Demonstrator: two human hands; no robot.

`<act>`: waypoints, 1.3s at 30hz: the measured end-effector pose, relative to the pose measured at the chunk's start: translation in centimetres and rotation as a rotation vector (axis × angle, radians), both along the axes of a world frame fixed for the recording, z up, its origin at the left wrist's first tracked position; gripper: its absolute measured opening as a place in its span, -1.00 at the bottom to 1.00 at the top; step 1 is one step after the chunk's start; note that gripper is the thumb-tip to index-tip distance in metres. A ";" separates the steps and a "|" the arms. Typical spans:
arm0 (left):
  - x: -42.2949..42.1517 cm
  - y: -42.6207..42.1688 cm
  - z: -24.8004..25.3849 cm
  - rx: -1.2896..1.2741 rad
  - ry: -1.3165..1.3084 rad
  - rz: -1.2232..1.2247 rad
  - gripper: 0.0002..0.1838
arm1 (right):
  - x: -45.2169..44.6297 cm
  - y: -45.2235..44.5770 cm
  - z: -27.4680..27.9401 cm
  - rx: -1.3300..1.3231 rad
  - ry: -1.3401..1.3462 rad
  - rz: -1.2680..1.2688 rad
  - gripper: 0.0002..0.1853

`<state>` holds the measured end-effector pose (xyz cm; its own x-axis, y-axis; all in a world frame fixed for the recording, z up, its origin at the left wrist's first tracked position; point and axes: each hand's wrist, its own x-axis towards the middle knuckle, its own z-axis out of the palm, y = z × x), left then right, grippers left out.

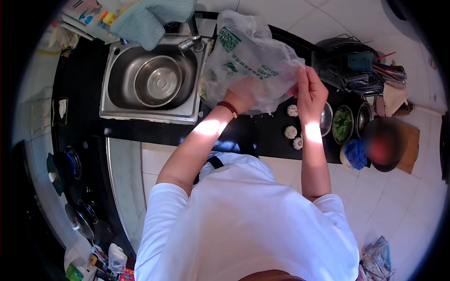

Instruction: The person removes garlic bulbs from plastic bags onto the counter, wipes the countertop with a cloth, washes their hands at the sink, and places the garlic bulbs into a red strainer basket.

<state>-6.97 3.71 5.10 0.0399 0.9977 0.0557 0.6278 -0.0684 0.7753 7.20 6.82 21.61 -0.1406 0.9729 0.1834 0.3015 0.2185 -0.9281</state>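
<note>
A translucent white plastic bag (262, 51) with green print and a QR code stands over the counter, right of the sink. My left hand (241, 96), below a dark red bead bracelet, reaches into the bag; its fingers are hidden behind the plastic. My right hand (312, 91) is closed, pinching the bag's right edge between thumb and fingers. What the bag contains is hard to make out. Just below my right hand lie three garlic bulbs (290, 132) on the black counter.
A metal basin (158, 82) sits in the steel sink (105, 100) under a faucet (192, 43). On the right stand a bowl of green leaves (342, 124), a metal bowl (364, 117) and a utensil rack (361, 70). At left, a stove burner (72, 161) shows blue flame.
</note>
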 end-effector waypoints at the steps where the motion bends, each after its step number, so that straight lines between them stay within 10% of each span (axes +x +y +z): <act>1: -0.2 0.0 -0.3 -0.063 0.036 -0.055 -0.59 | 0.3 0.2 -0.5 -0.014 -0.050 0.032 -0.85; 9: -2.3 0.1 0.0 -0.211 -0.212 -0.050 -0.65 | 1.0 0.5 -0.6 0.007 -0.192 -0.017 -0.85; 11: -2.2 1.8 -2.1 0.328 -0.117 0.061 -0.72 | 0.4 0.7 0.4 -0.010 -0.035 -0.041 -0.87; 14: -2.1 3.2 -3.4 0.437 0.096 0.107 -0.77 | 0.4 0.3 1.2 0.012 0.032 -0.020 -0.91; 16: -1.6 3.6 -1.3 0.128 -0.322 0.183 -0.81 | 0.5 0.5 1.4 -0.007 0.076 -0.014 -0.92; 18: -1.5 1.5 4.0 -0.427 -1.291 0.289 -0.89 | 0.7 0.3 1.5 -0.036 0.103 0.036 -0.91; 27: -1.9 2.0 0.2 -0.281 -0.853 0.104 -0.72 | 4.2 0.7 2.4 0.167 0.091 -0.190 -0.74; 30: -1.5 1.8 0.8 -0.046 0.108 0.083 -0.71 | 3.8 -0.3 2.0 0.061 0.056 -0.118 -0.77; 34: -2.3 2.1 -4.1 0.097 -0.347 -0.111 -0.57 | 3.7 -0.4 3.7 0.302 0.069 -0.139 -0.75; 36: -4.2 1.8 -7.1 0.178 -0.179 -0.201 -0.70 | 3.7 -0.2 2.5 0.174 -0.044 0.047 -0.74; 39: -1.3 0.9 1.3 -0.341 -1.196 0.217 -0.50 | 4.1 -0.1 3.5 0.107 0.109 -0.053 -0.74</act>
<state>-8.25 4.63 6.36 -0.0232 0.9482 -0.3169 -0.5036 0.2628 0.8230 11.30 6.73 25.14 -0.0632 0.9525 0.2979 0.2138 0.3045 -0.9282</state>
